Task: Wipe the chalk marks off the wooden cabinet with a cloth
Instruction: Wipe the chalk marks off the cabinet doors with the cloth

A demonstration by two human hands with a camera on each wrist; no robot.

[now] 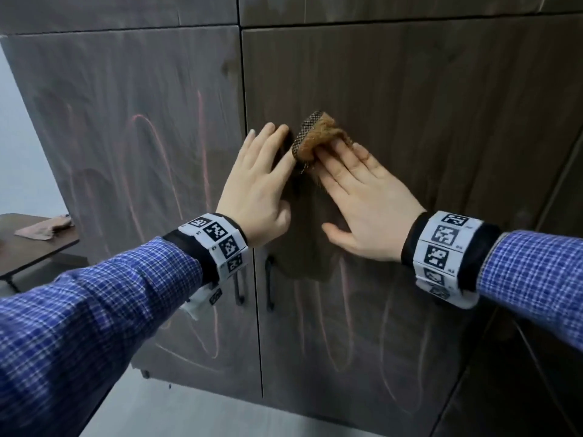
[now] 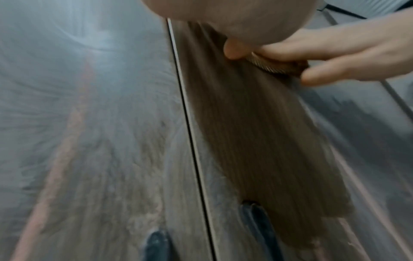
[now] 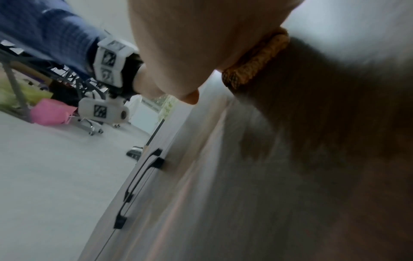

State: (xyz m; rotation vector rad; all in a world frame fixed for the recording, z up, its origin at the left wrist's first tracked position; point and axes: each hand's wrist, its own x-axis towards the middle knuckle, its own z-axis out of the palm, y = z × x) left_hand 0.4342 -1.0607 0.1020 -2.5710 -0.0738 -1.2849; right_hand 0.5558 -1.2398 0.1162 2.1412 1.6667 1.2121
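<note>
Right hand flat on right door of wooden cabinet, straight fingers pressing brown cloth against wood; cloth edge with dark mesh pattern folded up. Left hand flat beside it, fingers straight, fingertips just left of cloth, spanning door seam. Pink chalk marks looping over left door, fainter ones low on right door. Dark handles below wrists. Second cloth lying on tabletop far left. Marker bands on both wrists, blue checked sleeves.
</note>
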